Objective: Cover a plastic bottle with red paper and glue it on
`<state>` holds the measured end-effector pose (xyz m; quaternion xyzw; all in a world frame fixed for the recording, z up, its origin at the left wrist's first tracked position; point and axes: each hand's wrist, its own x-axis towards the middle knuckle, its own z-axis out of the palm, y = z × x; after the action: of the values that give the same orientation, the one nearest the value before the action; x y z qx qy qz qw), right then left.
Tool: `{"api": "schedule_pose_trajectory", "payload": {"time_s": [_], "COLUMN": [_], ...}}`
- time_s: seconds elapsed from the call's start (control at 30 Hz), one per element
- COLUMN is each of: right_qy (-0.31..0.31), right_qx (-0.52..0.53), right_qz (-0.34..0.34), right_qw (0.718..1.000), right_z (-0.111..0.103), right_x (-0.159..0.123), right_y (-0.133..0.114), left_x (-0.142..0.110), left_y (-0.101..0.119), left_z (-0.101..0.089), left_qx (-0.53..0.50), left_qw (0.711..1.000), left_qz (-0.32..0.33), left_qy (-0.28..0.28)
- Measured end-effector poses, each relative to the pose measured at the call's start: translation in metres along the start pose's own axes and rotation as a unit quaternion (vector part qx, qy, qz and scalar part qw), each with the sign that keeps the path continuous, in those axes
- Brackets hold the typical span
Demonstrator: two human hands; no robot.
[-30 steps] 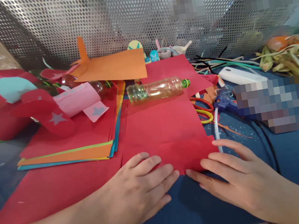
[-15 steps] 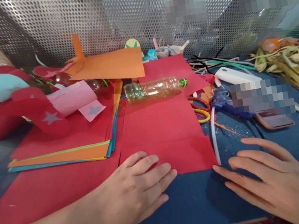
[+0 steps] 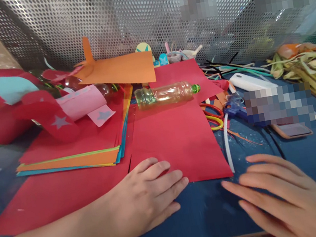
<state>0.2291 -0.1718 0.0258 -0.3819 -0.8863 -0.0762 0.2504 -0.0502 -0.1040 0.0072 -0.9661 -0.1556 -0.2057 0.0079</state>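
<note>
While the red sheet (image 3: 176, 139) is pressed by the left hand (image 3: 146, 201), fingers apart, the right hand (image 3: 283, 196) is held spread, empty; smoothing seems in hand, steady pressure needed.

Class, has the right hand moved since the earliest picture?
Yes: judged against the plastic bottle, the right hand has moved rightward and toward the person, off the red sheet.

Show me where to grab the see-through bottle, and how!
Probably best around the middle of the bottle, from above and the near side. It lies sideways, green cap to the right, so fingers could curl over its round body crossways. The right hand seems handier, since the left hand rests on the red paper.
</note>
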Motion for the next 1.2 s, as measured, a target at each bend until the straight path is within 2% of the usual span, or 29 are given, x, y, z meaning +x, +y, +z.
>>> {"api": "schedule_pose_trajectory", "payload": {"time_s": [0.2,0.37,0.53,0.67,0.97,1.2], "right_qy": [-0.040,-0.026,-0.016,-0.010,-0.044,-0.054], "right_qx": [0.014,0.016,0.030,0.042,0.001,0.009], "right_qz": [-0.003,-0.002,-0.003,0.010,-0.058,-0.057], "right_qw": [0.999,1.000,0.999,0.999,0.997,0.997], "right_z": [0.028,0.029,0.030,0.032,0.033,0.039], "right_x": [0.013,0.013,0.012,0.009,0.002,-0.007], "right_y": [-0.007,-0.005,-0.006,-0.006,0.005,0.008], "left_x": [0.002,0.001,-0.002,-0.001,-0.010,-0.014], "left_y": [0.005,-0.001,-0.008,-0.009,-0.019,-0.031], "left_z": [-0.004,-0.010,-0.025,-0.037,-0.070,-0.081], "left_qx": [-0.010,-0.029,-0.077,-0.087,-0.089,-0.114], "left_qw": [0.999,0.999,0.995,0.993,0.965,0.941], "left_qz": [-0.023,-0.011,-0.012,-0.048,-0.163,-0.215], "left_qy": [-0.026,-0.044,-0.056,-0.063,-0.183,-0.234]}}
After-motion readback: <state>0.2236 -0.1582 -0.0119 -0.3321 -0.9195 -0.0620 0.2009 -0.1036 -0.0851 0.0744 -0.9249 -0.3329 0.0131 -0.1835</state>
